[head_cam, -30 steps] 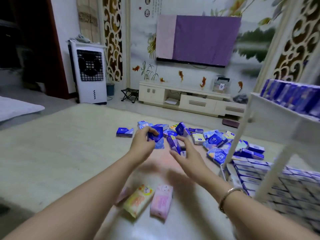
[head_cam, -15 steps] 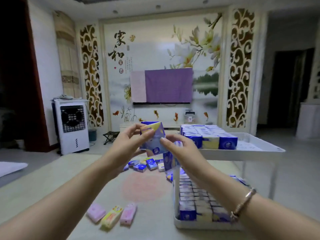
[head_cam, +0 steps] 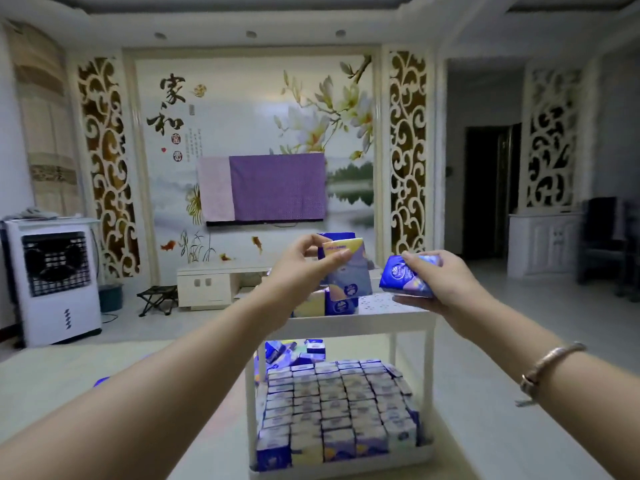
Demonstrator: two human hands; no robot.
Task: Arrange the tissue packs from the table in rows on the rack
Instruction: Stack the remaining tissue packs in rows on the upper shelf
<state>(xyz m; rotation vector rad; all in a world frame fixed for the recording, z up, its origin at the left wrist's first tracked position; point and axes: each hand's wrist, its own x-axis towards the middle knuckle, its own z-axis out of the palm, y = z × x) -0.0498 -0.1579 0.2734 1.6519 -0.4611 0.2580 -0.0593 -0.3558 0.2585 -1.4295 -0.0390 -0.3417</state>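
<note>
My left hand (head_cam: 300,270) pinches a small stack of tissue packs (head_cam: 348,271), yellow-topped and blue, upright above the top shelf of the white rack (head_cam: 360,323). My right hand (head_cam: 438,280) grips a blue tissue pack (head_cam: 401,277) just right of it, over the shelf's bare right part. A few packs (head_cam: 337,304) stand on the top shelf under my left hand. The lower shelf is filled with rows of packs (head_cam: 339,407). Loose packs (head_cam: 298,351) lie on the table behind the rack.
The rack stands on a pale table (head_cam: 52,386). A white air cooler (head_cam: 52,278) stands at the left, with a folding stool (head_cam: 157,299) and a TV cabinet (head_cam: 214,284) beyond the table. A covered TV (head_cam: 263,187) hangs on the wall.
My view has risen from the table to the rack. The packs that both hands held together are now split, my right hand carrying one blue pack to the right.
</note>
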